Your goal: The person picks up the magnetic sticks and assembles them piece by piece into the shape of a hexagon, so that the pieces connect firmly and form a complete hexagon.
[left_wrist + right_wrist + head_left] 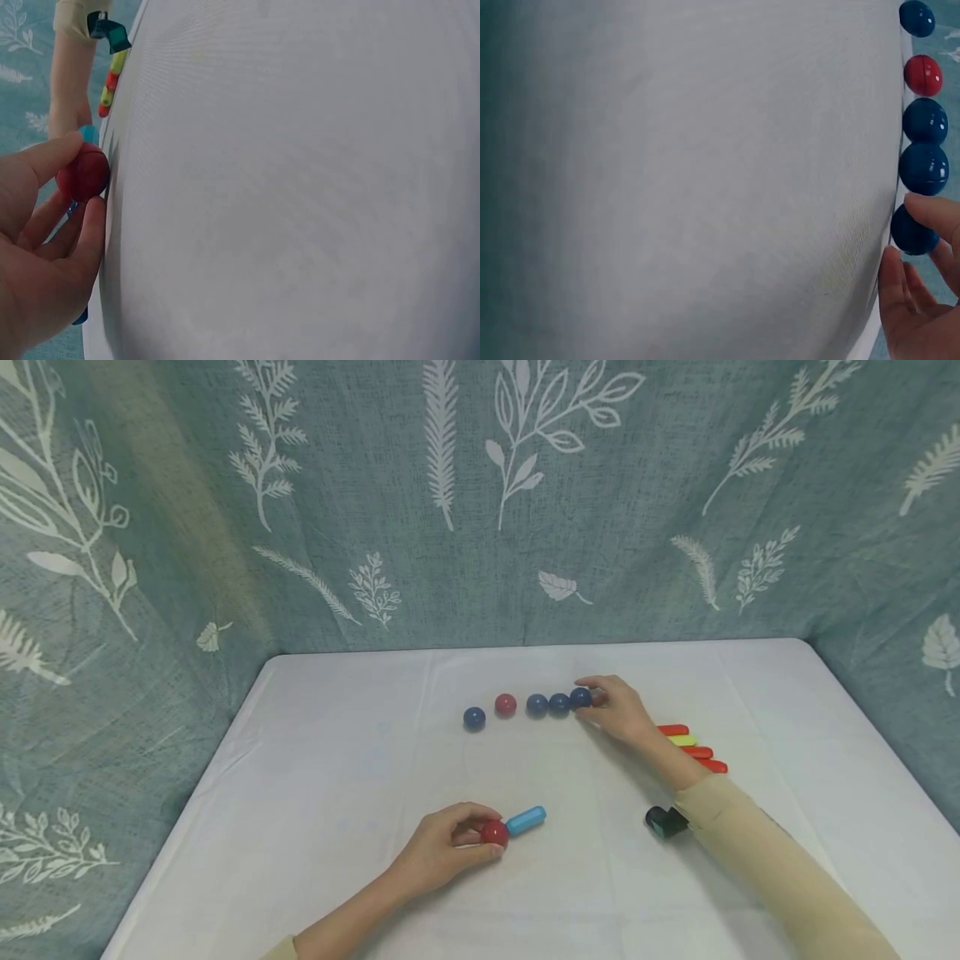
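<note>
My left hand (442,852) pinches a red ball (495,832) between thumb and fingers, low over the front middle of the table. A short light-blue rod (527,820) lies right at the ball's far side, pointing away to the right. At the back, my right hand (618,708) holds a dark blue ball (581,697) between thumb and fingertips. That ball is the rightmost of a row; in the right wrist view a second blue ball (924,168) sits close by the thumb. Farther left in the row are another blue ball (537,706), a red ball (506,705) and one more blue ball (474,719).
Several red and yellow-green rods (697,752) lie side by side, partly behind the right forearm. A dark green and black piece (666,821) shows beside the right sleeve. A white cloth (315,777) covers the table, and a leaf-patterned teal curtain (465,568) hangs behind it.
</note>
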`<state>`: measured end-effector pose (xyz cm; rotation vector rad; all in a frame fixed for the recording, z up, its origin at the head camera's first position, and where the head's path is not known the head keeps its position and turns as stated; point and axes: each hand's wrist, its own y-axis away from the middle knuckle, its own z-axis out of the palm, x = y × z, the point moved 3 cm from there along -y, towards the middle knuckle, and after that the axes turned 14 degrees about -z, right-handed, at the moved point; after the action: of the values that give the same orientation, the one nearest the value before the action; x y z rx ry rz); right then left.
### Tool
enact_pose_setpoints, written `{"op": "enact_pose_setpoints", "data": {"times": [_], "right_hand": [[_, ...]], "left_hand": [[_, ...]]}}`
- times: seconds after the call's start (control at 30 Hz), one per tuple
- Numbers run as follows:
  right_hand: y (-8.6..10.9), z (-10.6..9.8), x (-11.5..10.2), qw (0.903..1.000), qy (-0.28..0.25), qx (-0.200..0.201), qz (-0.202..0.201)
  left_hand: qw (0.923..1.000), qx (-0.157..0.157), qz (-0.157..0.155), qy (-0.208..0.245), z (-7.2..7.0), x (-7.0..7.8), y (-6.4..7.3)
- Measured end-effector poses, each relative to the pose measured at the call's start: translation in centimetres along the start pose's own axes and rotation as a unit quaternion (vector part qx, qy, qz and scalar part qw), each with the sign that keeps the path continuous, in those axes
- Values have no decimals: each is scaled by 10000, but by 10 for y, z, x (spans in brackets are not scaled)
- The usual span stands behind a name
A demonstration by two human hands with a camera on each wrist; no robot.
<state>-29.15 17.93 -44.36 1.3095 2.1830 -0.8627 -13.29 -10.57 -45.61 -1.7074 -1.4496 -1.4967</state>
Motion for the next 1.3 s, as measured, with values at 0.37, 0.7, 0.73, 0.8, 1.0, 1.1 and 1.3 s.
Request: {"op": "enact_pose_setpoints", "data": {"times": [0.37, 0.7, 0.73, 0.8, 1.0, 1.1, 1.3], "right_hand": [[1, 0, 1, 9998, -59, -17, 178], [15, -4, 0, 9934, -480, -315, 989], [18, -3, 0, 9929, -526, -362, 1007], [23, -2, -3, 9915, -673, -424, 1029], [38, 3, -12, 9854, -1178, -688, 1021], [44, 6, -15, 9838, -1135, -884, 1070], [58, 10, -25, 9796, -1393, -1222, 772]], "left_hand": [[9999, 2, 15, 120, 0, 0, 1], [10000, 62, 64, -15, 1, 0, 1], [10000, 70, 53, -19, 1, 0, 1], [10000, 74, 46, -8, 0, 0, 1], [10000, 53, 27, 44, 0, 1, 3], [10000, 61, 14, 23, -1, 2, 3], [10000, 71, 24, 50, -1, 2, 3]]}}
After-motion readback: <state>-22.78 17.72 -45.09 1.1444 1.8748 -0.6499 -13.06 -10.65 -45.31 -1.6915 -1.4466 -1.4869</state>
